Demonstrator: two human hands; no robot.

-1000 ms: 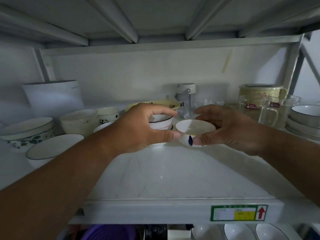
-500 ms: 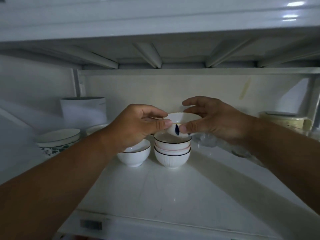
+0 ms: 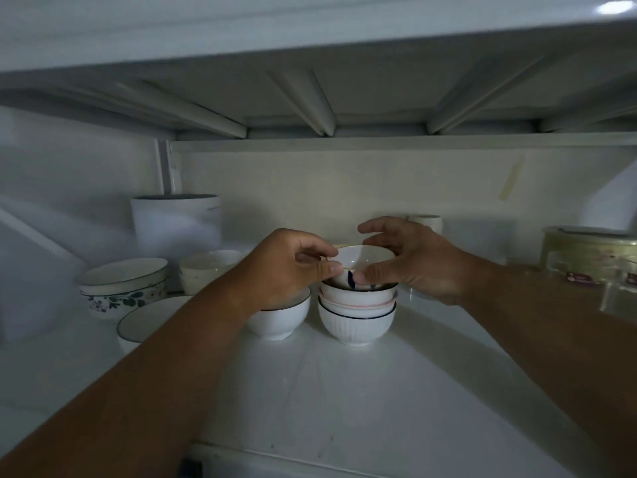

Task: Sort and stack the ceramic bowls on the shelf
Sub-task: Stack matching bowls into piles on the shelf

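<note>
Shelf board [image 3: 362, 401]: white, scuffed, bare at the near edge. 2 hands mid-shelf: left hand [image 3: 286, 267] and right hand [image 3: 410, 260] both pinch 1 small bowl [image 3: 363, 262] with a blue mark, which sits in the top of a stack of about 3 bowls [image 3: 356, 315]. 1 white bowl [image 3: 277, 317] just left of the stack. Far left: 1 dark-rimmed bowl [image 3: 148, 320], 1 floral bowl [image 3: 122, 288], 1 cream bowl [image 3: 206, 269], 1 white canister [image 3: 175, 222]. Far right: glassware [image 3: 593, 267], blurred. White back wall, ribbed shelf above, dim light.

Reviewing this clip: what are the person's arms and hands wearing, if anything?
Nothing visible. Both forearms are bare up to the frame edge, with no sleeves or gloves. The left hand and right hand show no rings, watch or bracelet.
</note>
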